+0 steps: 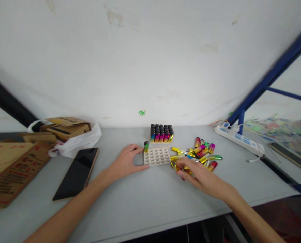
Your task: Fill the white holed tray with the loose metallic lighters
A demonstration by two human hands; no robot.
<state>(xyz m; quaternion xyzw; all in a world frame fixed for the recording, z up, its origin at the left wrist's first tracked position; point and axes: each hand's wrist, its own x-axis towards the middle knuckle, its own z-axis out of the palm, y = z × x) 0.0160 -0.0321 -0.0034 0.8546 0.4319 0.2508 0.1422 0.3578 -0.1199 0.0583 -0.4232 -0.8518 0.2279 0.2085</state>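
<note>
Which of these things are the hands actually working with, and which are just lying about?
In use: left hand, against the white slotted tray; upright lighter in its corner; right hand, on the pile of loose lighters; filled block of lighters behind.
Lying about: phone, cardboard boxes, plastic bag, power strip.

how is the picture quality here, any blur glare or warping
Head view: the wide lens bends the table edge and the blue frame; light is flat and even, with faint shadows under the right hand and no harsh glare; the lighters are soft, the far right edge smeared.
</note>
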